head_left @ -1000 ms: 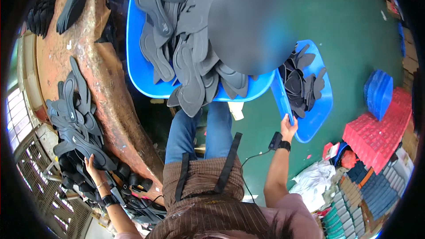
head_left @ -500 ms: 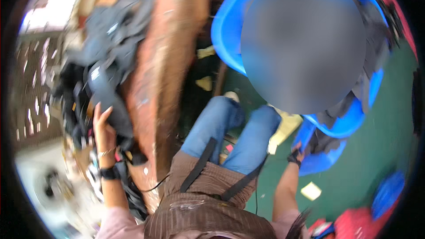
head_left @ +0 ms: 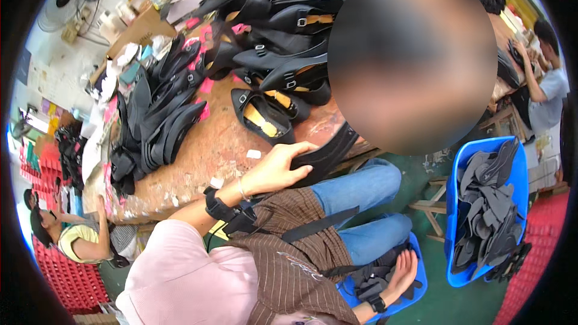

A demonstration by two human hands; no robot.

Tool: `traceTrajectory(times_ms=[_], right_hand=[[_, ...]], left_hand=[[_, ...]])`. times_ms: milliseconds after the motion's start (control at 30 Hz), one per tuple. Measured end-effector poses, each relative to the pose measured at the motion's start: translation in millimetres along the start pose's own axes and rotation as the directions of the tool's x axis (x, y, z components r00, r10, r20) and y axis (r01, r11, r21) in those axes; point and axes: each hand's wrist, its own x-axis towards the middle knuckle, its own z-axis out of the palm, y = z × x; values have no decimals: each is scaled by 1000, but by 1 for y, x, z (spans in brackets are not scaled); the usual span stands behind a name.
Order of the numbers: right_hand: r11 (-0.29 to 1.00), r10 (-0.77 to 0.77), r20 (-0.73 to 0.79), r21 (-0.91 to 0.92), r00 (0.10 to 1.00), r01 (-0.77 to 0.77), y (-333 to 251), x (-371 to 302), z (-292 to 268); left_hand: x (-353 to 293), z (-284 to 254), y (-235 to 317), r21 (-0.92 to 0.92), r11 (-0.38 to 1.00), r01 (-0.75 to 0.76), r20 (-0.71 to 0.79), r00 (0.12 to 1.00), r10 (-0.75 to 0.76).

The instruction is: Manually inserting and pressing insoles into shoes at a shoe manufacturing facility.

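Note:
My left hand [head_left: 278, 170] is closed, thumb and fingers around a black, sole-shaped shoe piece [head_left: 330, 155] above my lap at the table edge; a blurred disc hides its far end. Low on the right, my right hand [head_left: 402, 275] has its fingers stretched out over dark grey shoe pieces [head_left: 372, 278] in a small blue basket [head_left: 419, 292] beside my leg. I see nothing held in it. Beyond my left hand, a black buckled shoe [head_left: 260, 115] lies on the worn table [head_left: 208, 138], near several similar black shoes [head_left: 289, 54].
More black shoes [head_left: 159, 117] are heaped on the table's left. A larger blue basket [head_left: 451, 265] of grey sole-shaped pieces stands right, near a wooden stool [head_left: 428, 207]. One person [head_left: 84, 238] sits at left; another [head_left: 545, 93] handles a black shoe at far right.
The view has swung round and sharpened. My left hand, earlier at a dark heap on the table, now grips the black shoe piece over my lap. My right hand remains at the small blue basket.

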Motion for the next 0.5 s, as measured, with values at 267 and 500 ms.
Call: traceTrajectory(times_ms=[267, 500], right_hand=[[944, 329, 629, -238, 705, -228, 33, -58, 318], [960, 254, 723, -105, 642, -261, 50, -43, 392]], left_hand=[[-38, -6, -38, 43, 956, -291, 74, 955, 288], [-54, -72, -140, -344, 939, 0, -744, 610, -273]])
